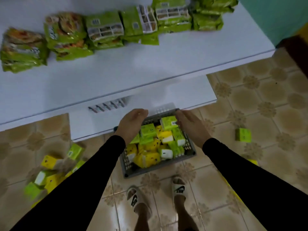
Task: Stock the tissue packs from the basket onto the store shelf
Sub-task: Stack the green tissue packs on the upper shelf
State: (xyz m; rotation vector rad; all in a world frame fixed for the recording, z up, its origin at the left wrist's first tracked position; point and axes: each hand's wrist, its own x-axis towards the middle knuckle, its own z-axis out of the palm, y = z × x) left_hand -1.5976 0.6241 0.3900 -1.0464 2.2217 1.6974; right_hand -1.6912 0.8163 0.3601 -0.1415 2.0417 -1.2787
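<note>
Below both hands, grey basket (158, 169) of tissue packs (150, 157) on floor: left hand (131, 124) loosely curled, empty; right hand (190, 125) touching green pack (168, 122), grip unclear; pick step, next lift to shelf (116, 69) ahead.

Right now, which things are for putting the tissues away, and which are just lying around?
For the job:
basket
tissue packs inside it
shelf
left hand
right hand

Just lying about:
green snack bags already on the shelf
lone green pack on the floor
slippers
</note>
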